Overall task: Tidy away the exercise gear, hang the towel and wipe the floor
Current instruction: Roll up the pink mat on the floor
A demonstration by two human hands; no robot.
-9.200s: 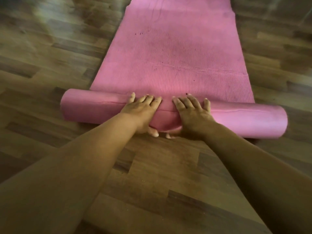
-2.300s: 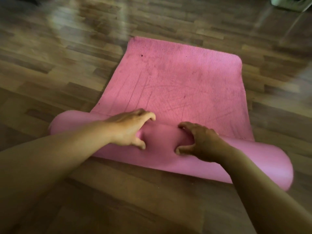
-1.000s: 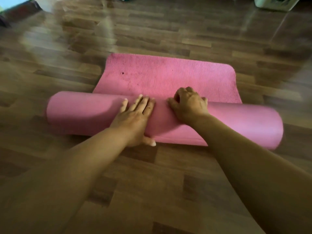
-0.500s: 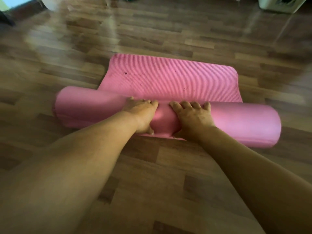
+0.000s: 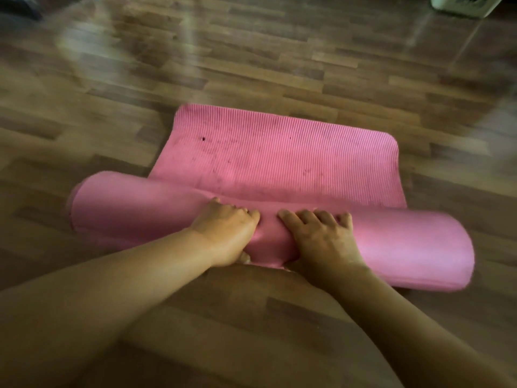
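On wooden floor (image 5: pixel 265 65), head view: pink exercise mat (image 5: pixel 279 163) mostly rolled, thick roll lying crosswise, short ribbed flat section beyond it. Left hand (image 5: pixel 226 233) on roll's middle, fingers curled over top, thumb under near side, gripping roll. Right hand (image 5: pixel 321 236) just beside it, fingers spread over top and bent onto roll, thumb hidden below; also gripping. Pale container (image 5: pixel 464 4) at far right edge, cropped and blurred. Frame slightly motion-blurred.

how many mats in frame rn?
1. The pink mat lies on the wood floor, mostly rolled, with left hand and right hand gripping the roll. None seen elsewhere.
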